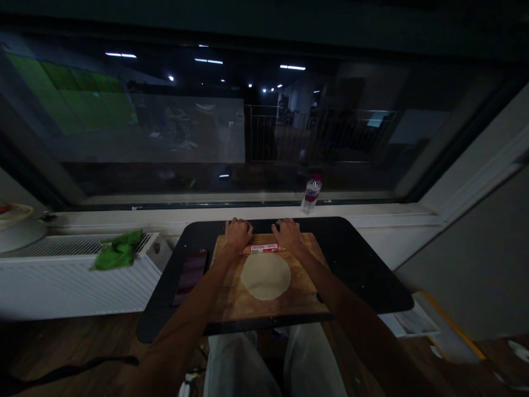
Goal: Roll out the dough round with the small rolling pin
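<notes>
A flat round disc of pale dough (265, 275) lies on a wooden board (305, 292) set on a black table (355, 264). A rolling pin (264, 248) with a red-and-white label lies across the board at the dough's far edge. My left hand (237, 233) presses palm-down on its left end, fingers stretched forward. My right hand (288, 232) presses the same way on its right end. Both forearms reach over the board on either side of the dough.
A dark phone-like slab (190, 272) lies on the table left of the board. A plastic water bottle (311, 195) stands on the window sill. A green cloth (118, 249) lies on the white radiator at left. Papers (409, 322) lie on the floor at right.
</notes>
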{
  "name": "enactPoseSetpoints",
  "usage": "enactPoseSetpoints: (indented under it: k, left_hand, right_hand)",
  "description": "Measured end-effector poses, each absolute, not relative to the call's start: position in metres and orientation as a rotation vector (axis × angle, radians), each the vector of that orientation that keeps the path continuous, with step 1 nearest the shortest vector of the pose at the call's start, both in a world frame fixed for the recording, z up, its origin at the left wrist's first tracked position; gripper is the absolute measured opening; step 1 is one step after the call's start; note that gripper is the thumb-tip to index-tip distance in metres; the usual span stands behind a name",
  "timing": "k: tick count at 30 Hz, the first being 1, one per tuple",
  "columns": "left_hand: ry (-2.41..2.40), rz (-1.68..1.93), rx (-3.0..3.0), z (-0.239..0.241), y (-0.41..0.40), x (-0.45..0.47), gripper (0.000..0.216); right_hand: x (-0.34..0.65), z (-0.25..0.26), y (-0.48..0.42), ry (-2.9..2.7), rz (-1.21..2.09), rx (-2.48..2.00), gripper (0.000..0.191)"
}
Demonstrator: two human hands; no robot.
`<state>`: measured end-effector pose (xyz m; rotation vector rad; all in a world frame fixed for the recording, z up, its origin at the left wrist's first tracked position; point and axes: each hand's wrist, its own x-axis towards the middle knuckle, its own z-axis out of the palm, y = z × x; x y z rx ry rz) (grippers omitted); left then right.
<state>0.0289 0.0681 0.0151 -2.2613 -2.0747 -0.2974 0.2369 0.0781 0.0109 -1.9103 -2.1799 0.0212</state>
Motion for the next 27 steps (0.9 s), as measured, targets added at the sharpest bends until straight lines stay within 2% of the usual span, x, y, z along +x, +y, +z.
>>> enactPoseSetpoints:
  k: [12, 24, 27]
  left_hand:
    - [-2.132, -0.248, -2.279, 0.011, 0.090, 0.030, 0.041]
    - [-2.235, -0.171, -2.289, -0.001, 0.055, 0.020, 0.046]
    - [-2.201, -0.159, -2.345, -0.003, 0.045, 0.020, 0.048]
  right_hand:
    - [0.240, 0.012, 0.087, -2.225, 0.069, -1.961, 0.038]
    - [0.240, 0.000, 0.051, -2.260, 0.065, -2.047, 0.049]
    - [0.240, -0.001, 0.041, -2.290, 0.109, -2.063, 0.058]
